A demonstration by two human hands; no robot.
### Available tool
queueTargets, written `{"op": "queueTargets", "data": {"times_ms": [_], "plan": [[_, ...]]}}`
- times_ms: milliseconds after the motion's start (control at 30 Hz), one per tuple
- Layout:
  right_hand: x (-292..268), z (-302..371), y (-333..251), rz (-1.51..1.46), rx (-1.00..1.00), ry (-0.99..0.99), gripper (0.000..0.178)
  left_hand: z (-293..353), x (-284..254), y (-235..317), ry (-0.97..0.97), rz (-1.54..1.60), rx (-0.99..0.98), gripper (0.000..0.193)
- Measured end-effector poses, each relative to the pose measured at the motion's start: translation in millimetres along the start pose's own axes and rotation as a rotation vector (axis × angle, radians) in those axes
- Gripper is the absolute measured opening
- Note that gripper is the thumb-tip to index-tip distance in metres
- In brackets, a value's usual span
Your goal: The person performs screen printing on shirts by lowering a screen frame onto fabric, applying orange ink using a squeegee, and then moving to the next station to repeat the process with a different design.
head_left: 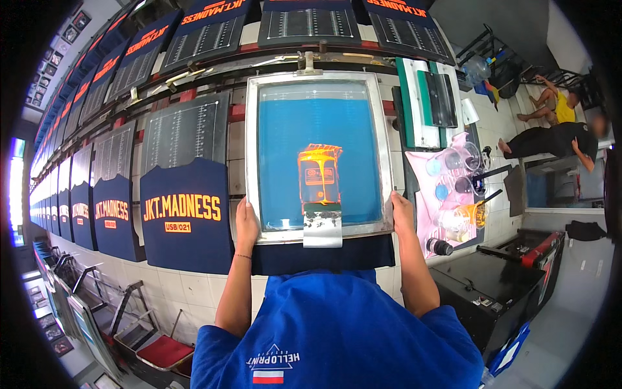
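Observation:
A silkscreen frame (pixel 252 142) with pale metal rails and a blue mesh (pixel 278 168) lies in front of me. It is over a board with a navy T-shirt (pixel 285 258), which shows below its near rail. My left hand (pixel 247 223) grips the frame's near left corner, and my right hand (pixel 402 212) grips the near right corner. Orange ink (pixel 319 153) covers a small stencil patch in the mesh. A squeegee (pixel 322 235) with a silvery handle rests between the patch and the near rail. A clamp (pixel 310 63) sits at the far rail.
Navy T-shirts (pixel 184 214) with orange prints lie on boards (pixel 188 133) in a row to the left. At the right, more squeegees (pixel 442 100) lie beside clear cups (pixel 453 159) on a pink cloth (pixel 424 207). Two people (pixel 551 133) are farther right. A dark cabinet (pixel 479 285) stands nearer.

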State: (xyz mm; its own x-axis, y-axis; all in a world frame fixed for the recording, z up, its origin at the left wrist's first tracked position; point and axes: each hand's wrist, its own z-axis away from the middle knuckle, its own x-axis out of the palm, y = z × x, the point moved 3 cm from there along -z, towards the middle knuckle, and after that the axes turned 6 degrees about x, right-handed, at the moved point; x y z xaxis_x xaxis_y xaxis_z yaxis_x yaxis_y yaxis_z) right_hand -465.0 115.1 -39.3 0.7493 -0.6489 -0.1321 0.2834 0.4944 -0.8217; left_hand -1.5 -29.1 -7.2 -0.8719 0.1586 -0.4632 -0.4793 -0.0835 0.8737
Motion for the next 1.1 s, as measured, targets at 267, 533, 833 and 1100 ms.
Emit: {"op": "queueTargets", "data": {"times_ms": [267,533,833,1100], "plan": [[4.7,10.3,-17.3,0.054,0.045,0.023,0.04,-0.2,-6.7,7.7,0.003,0.141,-0.072,0.053],[4.4,11.9,-19.7,0.01,-0.029,0.042,0.034,1.6,-8.9,9.1,-0.012,0.174,-0.133,0.057],[2.1,33.8,-45.2,0.149,-0.171,0.171,0.038,3.3,-11.5,14.4,-0.015,0.119,-0.11,0.056],[-1.7,94.3,-66.4,0.128,-0.21,0.167,0.037,39.6,-41.3,38.8,0.055,0.31,-0.085,0.051]]}}
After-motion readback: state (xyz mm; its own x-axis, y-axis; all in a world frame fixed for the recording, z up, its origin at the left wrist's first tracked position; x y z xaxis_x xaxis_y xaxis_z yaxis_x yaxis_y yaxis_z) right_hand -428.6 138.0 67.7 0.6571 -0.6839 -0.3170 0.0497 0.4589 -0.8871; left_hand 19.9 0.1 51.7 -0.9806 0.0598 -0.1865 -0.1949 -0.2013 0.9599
